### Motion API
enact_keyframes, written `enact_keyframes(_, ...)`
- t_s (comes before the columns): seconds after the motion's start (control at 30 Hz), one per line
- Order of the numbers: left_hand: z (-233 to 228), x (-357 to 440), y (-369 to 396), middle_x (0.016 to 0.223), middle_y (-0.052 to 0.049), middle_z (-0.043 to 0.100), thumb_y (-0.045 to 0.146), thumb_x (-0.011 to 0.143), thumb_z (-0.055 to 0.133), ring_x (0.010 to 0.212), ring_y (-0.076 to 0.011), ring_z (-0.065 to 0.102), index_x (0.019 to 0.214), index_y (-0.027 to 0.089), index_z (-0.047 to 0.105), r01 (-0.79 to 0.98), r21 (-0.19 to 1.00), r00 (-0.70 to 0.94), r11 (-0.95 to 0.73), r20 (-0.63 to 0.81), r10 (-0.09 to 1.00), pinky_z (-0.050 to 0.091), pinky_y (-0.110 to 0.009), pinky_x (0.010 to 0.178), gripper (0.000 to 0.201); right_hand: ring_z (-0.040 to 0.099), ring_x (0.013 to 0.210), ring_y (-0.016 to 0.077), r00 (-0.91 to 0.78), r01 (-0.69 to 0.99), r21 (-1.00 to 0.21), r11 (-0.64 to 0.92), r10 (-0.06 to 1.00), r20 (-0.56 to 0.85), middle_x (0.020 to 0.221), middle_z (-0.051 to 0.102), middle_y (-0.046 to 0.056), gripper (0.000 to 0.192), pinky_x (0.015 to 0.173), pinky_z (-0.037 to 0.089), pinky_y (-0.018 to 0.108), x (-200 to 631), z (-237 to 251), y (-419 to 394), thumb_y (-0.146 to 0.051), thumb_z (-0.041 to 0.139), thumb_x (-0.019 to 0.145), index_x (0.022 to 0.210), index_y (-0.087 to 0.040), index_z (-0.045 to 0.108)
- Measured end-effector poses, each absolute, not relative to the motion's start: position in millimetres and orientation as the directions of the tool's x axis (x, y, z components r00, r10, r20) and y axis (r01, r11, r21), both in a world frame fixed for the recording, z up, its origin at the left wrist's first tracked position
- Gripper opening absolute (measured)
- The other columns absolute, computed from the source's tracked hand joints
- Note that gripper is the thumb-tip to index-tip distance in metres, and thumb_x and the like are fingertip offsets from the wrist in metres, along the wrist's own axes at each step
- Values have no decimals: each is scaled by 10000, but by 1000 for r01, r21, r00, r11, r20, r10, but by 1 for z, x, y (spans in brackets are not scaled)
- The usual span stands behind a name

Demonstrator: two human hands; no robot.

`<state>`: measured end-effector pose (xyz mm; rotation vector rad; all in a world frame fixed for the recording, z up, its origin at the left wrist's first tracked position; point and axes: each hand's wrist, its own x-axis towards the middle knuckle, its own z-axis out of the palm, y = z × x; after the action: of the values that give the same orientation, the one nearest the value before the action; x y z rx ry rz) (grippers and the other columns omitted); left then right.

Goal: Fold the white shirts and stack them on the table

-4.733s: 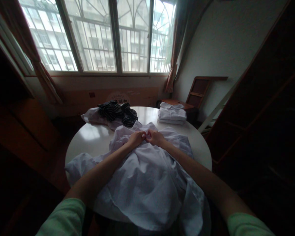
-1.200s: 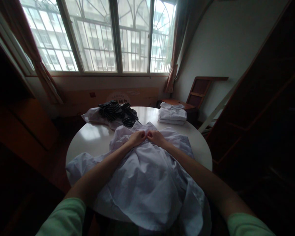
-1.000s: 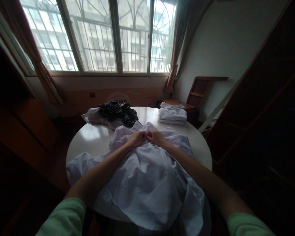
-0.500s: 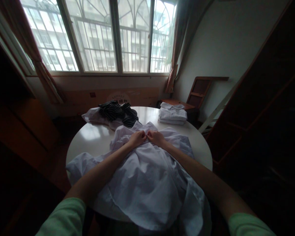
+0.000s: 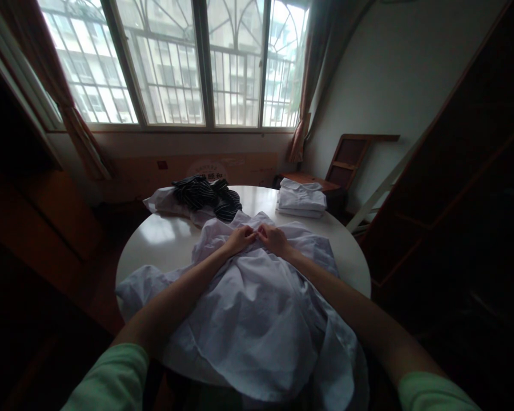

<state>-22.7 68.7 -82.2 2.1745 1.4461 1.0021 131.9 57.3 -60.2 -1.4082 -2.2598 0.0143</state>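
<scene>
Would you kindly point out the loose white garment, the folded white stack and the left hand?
Loose white garment (image 5: 257,319), head view: middle of spread fabric.
Folded white stack (image 5: 301,198), head view: its near side.
Left hand (image 5: 241,238), head view: back.

The hands (image 5: 240,238) seemingly hide a pinched bit of white garment (image 5: 257,319).

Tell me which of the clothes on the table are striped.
The black bundle at the far left of the table: thin pale stripes cross it, while the folded stack at far right and the garment rumpled in front are plain white.
</scene>
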Motion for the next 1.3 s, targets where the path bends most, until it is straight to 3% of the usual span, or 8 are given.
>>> enact_keyframes(0.53,-79,-25,66,654,5,582,293,711,536,622,-102,492,725,116,610,475,774,207,-419,364,908,383,-204,561,192,598,757,163,-387,807,-282,519,825,412,836,654,48,160,635,371,229,134,-62,60,-238,442,844,927,-175,564)
enact_keyframes(1.07,-78,-26,66,643,11,576,261,700,550,599,-99,494,745,111,610,422,806,157,-415,386,909,380,-209,558,168,582,693,144,-282,773,-416,478,848,449,766,643,39,125,628,387,224,130,-61,60,-241,496,808,873,-159,564)
enact_keyframes(1.3,-77,-26,66,676,-11,611,264,667,587,612,-107,518,752,111,620,266,865,147,-425,399,905,398,-216,571,178,589,689,155,-246,692,-535,485,855,456,739,653,38,83,647,413,246,131,-62,63,-202,540,752,777,-160,607)
